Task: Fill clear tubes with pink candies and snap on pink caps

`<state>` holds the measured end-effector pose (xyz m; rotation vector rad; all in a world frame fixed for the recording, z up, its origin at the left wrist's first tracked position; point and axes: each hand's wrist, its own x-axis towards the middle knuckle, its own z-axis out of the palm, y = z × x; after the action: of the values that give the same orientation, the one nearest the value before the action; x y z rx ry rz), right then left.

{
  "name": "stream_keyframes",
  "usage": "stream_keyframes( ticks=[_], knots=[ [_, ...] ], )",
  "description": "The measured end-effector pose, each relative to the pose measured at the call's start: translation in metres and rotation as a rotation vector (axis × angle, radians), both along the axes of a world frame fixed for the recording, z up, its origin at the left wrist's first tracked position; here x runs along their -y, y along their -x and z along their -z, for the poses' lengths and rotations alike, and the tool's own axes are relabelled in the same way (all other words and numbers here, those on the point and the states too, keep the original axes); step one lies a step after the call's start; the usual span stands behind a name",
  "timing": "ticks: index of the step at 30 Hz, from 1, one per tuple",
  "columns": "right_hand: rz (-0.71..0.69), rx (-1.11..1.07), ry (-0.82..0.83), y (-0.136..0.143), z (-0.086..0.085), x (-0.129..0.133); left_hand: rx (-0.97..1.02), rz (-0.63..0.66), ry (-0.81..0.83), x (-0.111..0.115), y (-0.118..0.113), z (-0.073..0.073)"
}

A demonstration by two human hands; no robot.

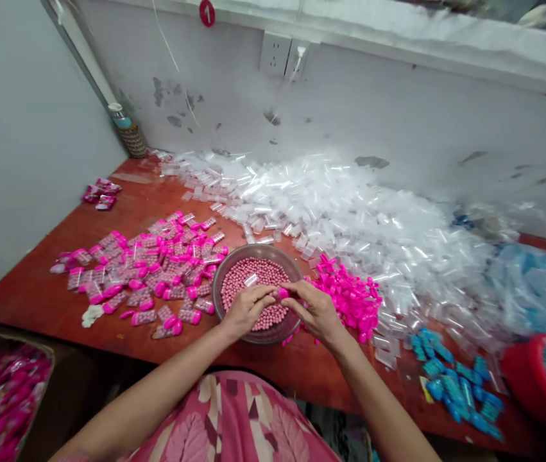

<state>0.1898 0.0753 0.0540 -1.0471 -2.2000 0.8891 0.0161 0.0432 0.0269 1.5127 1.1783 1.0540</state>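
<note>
Head cam: our left hand (246, 310) and right hand (319, 312) nearly meet above the grey bowl (217, 290), right one pinching a pink cap (283, 293), left fingertips just beside it; honestly can't tell what the left has, maybe a filled tube. If we're capping, we'd line both up, press straight, and work low over the pink beads (237, 277) so spills drop back.

I could pass along the front of the table (296, 371); filled tubes (160, 258) crowd the bowl (217, 292) leftward, pink caps (347, 298) rightward, clear tubes (349, 212) behind.
</note>
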Motion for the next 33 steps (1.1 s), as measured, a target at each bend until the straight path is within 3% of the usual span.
stream_keyframes(
  ticks=[6, 10, 13, 17, 19, 23, 29, 33],
  knots=[
    [0.016, 0.072, -0.032, 0.024, -0.002, 0.024, -0.023, 0.028, -0.082, 0.016, 0.025, -0.013],
    [0.042, 0.050, 0.013, 0.043, -0.006, 0.030, -0.001, 0.027, -0.056, 0.021, 0.041, -0.013],
    [0.059, -0.071, 0.235, 0.062, -0.011, 0.026, 0.174, -0.033, 0.100, 0.023, 0.055, -0.008],
    [0.149, -0.543, 0.728, 0.082, -0.010, 0.028, 0.627, -0.179, 0.384, 0.023, 0.073, -0.005],
    [0.189, -0.721, 0.875, 0.088, -0.005, 0.032, 0.751, -0.213, 0.436, 0.021, 0.082, -0.005],
    [0.331, -0.840, 0.873, 0.096, -0.002, 0.035, 0.583, -0.148, 0.351, 0.018, 0.095, -0.006],
    [0.229, -0.736, 1.062, 0.103, -0.019, 0.033, 0.301, 0.083, 0.131, 0.012, 0.095, -0.013],
    [0.277, -0.769, 1.096, 0.103, -0.020, 0.036, 0.242, 0.149, 0.087, 0.006, 0.089, -0.016]
  ],
)
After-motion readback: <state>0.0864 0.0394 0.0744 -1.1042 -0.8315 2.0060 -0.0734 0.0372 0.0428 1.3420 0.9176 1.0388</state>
